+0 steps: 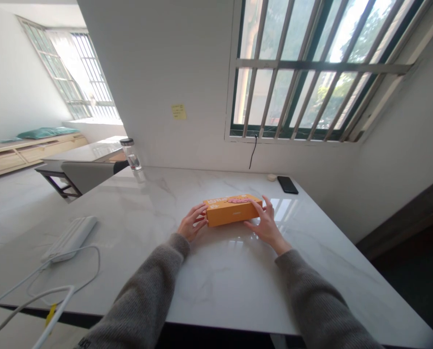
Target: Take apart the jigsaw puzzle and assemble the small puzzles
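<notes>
An orange cardboard box (232,211) with a pink and yellow printed top lies flat on the white marble table (216,276). My left hand (192,221) presses its fingertips against the box's left end. At the right end, my right hand (265,225) rests with spread fingers against the end and front edge. Grey knit sleeves cover both forearms. The box's underside is hidden.
A black phone (287,184) and a small white round object (272,177) lie beyond the box. A clear bottle (131,154) stands at the far corner. A white flat device (70,238) and white cables (52,291) lie at the left. Barred windows fill the wall.
</notes>
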Demonstrator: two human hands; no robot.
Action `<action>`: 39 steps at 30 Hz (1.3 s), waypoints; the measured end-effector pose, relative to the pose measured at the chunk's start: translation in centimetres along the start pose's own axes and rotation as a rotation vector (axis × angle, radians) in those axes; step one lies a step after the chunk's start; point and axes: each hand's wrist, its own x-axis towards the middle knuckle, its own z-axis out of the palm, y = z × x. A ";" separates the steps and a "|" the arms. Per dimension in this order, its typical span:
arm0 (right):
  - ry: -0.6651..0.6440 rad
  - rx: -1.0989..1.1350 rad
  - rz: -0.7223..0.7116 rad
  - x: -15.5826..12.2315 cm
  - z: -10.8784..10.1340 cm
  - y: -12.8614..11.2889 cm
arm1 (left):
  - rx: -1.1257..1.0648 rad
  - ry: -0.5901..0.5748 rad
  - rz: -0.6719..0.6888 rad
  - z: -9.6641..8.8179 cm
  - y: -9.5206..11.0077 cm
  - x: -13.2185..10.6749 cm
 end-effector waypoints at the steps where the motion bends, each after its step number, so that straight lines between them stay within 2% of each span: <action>1: -0.031 -0.039 -0.028 0.0 0.0 0.1 | -0.002 -0.005 -0.007 0.0 0.0 0.0; 4: -0.077 -0.095 -0.072 0.1 0.0 0.3 | 0.001 -0.022 -0.001 0.0 -0.3 -0.1; 9: -0.081 -0.139 -0.120 0.2 -0.2 0.3 | 0.055 -0.038 0.071 0.1 -0.2 -0.3; 14: -0.089 -0.245 -0.121 -0.2 -0.5 -0.1 | 0.329 -0.079 0.247 0.3 0.5 -0.3; 17: -0.108 -0.314 -0.126 -0.6 -0.5 -0.1 | 0.491 -0.123 0.324 0.5 0.2 -0.3; 23: -0.120 -0.424 -0.105 -1.9 0.1 -0.6 | 0.640 -0.215 0.292 1.0 -0.9 -0.7; 27: -0.130 -0.422 -0.081 -2.6 0.0 -1.5 | 0.645 -0.218 0.248 1.1 -1.2 -0.9; 31: -0.172 -0.359 -0.075 -3.4 -0.7 -1.4 | 0.610 -0.216 0.235 0.7 -1.2 -1.4; 35: -0.172 -0.143 -0.048 -4.2 -1.4 0.3 | 0.587 -0.187 0.260 0.0 -0.8 -1.8; 39: -0.098 0.202 0.149 -4.5 -2.1 2.5 | 0.508 -0.088 0.304 0.1 -0.3 -1.4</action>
